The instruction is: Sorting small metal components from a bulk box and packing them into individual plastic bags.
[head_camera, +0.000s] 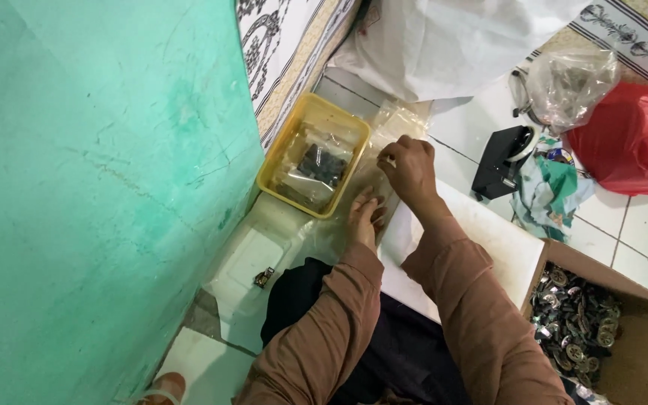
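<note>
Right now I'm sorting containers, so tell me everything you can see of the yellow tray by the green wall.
The yellow tray is a shallow rectangular tub, plastic by its look, with a raised rim and rounded corners. It sits flat on the floor, turned at an angle, close to the green wall. Inside lie clear plastic bags, one holding small dark parts. Neither hand touches it; the left hand and right hand work on clear plastic just beside its right edge.

Home floor used as a piecework station: white tiled floor, green painted wall, patterned mat, cardboard box of small metal parts, yellow tray, plastic bags.
</note>
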